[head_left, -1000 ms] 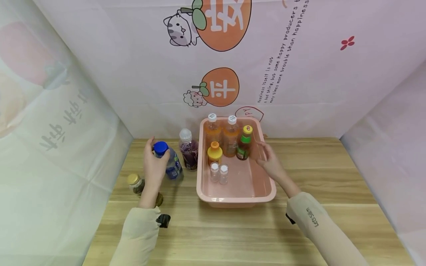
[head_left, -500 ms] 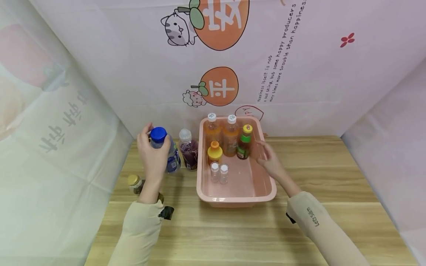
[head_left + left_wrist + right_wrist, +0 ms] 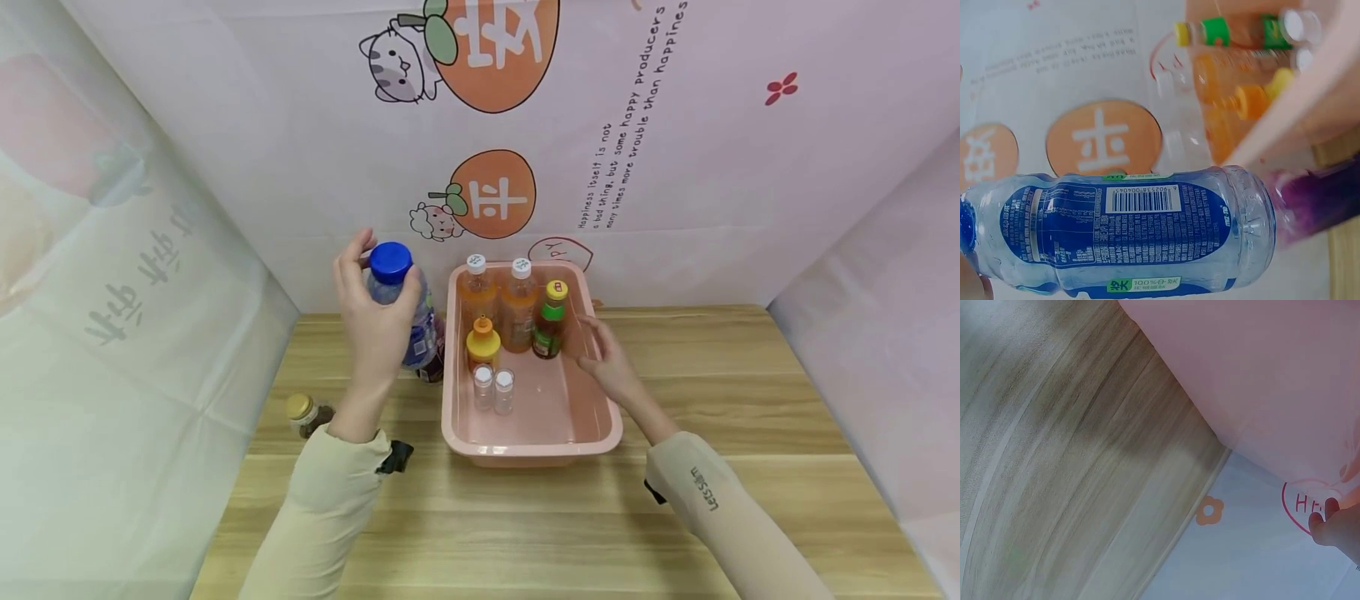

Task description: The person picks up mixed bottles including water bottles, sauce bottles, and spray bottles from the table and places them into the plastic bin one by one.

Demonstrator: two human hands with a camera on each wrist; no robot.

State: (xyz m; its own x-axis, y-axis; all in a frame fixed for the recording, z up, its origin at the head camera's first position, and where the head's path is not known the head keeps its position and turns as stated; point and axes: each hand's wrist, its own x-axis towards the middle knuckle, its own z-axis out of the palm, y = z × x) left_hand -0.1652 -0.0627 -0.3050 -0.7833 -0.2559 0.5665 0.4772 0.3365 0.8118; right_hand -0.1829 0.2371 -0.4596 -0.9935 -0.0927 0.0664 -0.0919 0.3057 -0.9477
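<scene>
My left hand [image 3: 375,333] grips a clear plastic bottle with a blue cap [image 3: 391,262] near its neck, left of the pink tub [image 3: 532,451]. In the left wrist view the bottle [image 3: 1166,234] shows a blue label with a barcode. Behind it stands a purple drink bottle [image 3: 431,372], mostly hidden in the head view. My right hand [image 3: 611,367] holds the tub's right rim, its fingers reaching over the edge. Inside the tub stand two orange drink bottles [image 3: 519,312], a green-labelled sauce bottle [image 3: 551,325], a yellow squeeze bottle [image 3: 482,343] and two small clear bottles [image 3: 504,393].
A jar with a yellow lid [image 3: 300,407] is on the wooden table [image 3: 525,533] at the left, by my left sleeve. A printed white cloth [image 3: 660,275] hangs along the table's back edge, with more cloth on both sides.
My left hand has lifted the blue-capped bottle and carried it to the right, so it now covers most of the purple bottle. My right hand has stayed at the tub's rim.
</scene>
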